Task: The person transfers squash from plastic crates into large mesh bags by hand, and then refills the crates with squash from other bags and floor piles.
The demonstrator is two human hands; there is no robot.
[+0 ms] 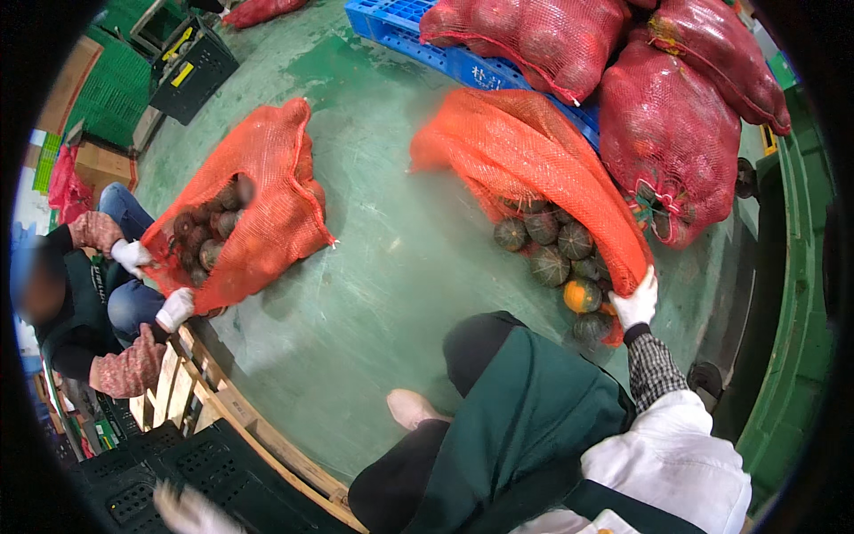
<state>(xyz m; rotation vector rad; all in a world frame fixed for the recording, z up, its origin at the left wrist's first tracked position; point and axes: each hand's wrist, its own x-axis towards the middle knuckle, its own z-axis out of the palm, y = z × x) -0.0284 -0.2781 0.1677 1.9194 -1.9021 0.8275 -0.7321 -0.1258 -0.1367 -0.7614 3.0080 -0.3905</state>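
My right hand point(637, 300), in a white glove, grips the open edge of an orange mesh sack point(554, 147) on the floor at the right. Several dark green squashes point(549, 265) lie in the sack's mouth and at it, among them an orange-and-green one point(582, 296). At the bottom left my left hand point(190, 510), also gloved and blurred, is over black plastic crates point(213, 467); whether it holds anything cannot be told.
A co-worker point(80, 294) at the left holds another orange mesh sack point(267, 193) of squashes. Full red mesh sacks point(674, 127) are at the upper right, some on a blue plastic pallet point(467, 67). A wooden pallet point(267, 434) borders the black crates. Another dark crate point(193, 73) stands upper left.
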